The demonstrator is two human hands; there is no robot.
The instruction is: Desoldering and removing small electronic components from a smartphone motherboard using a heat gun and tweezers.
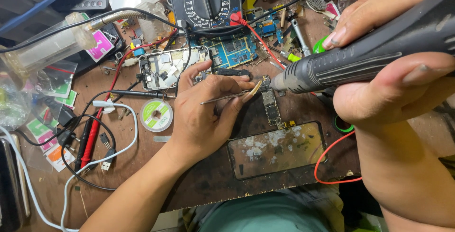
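My left hand (204, 111) pinches a pair of metal tweezers (232, 95) whose tips reach toward a small narrow circuit board (271, 105) lying on the brown workbench (142, 165). My right hand (393, 66) grips a thick dark hot-air handpiece (360, 59), its nozzle aimed left at the top end of that board. A phone glass panel (277, 149) with whitish residue lies just below the board.
A multimeter (206, 0) with red and black probes stands at the back. A blue circuit board (232, 49), an open phone frame (168, 66), a solder-wick spool (156, 115), a white cable (123, 137), an orange wire (332, 165) and small screwdrivers crowd the bench.
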